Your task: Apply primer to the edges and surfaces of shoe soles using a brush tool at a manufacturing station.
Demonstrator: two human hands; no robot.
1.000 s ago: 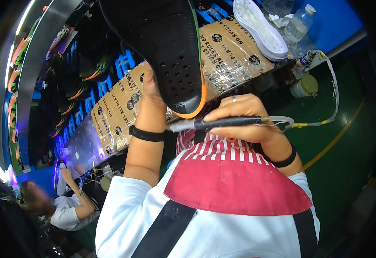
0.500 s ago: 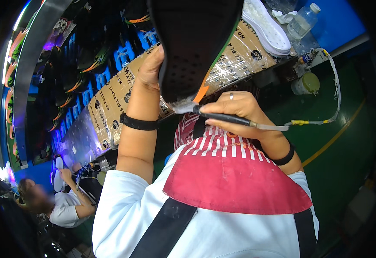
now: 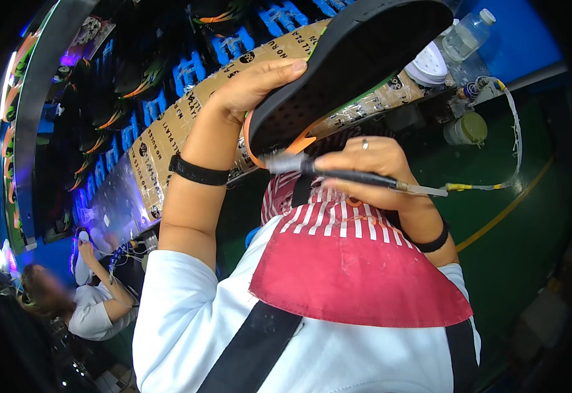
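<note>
A black shoe [image 3: 345, 65] with orange and green edging is tilted in front of me, its dark underside dotted with small holes at one end. My left hand [image 3: 256, 85] grips it along the left edge, thumb on top. My right hand [image 3: 368, 167], a ring on one finger, is closed around the black handle of a brush [image 3: 354, 177]. A pale tube leads from the handle's rear end. The blurred bristles are at the shoe's lower, orange-trimmed end; I cannot tell whether they touch it.
A cardboard-covered bench [image 3: 161, 147] runs behind the shoe, with a white sole [image 3: 428, 65] and a clear bottle [image 3: 466, 36] on it. A green-lidded container [image 3: 470, 128] hangs near the tube [image 3: 514, 131]. Blue racks [image 3: 191, 75] hold black shoes. A co-worker [image 3: 96, 308] is at lower left.
The shoe has swung so its upper end leans right, now covering much of the white sole. My left hand has turned with it. The brush has shifted slightly right.
</note>
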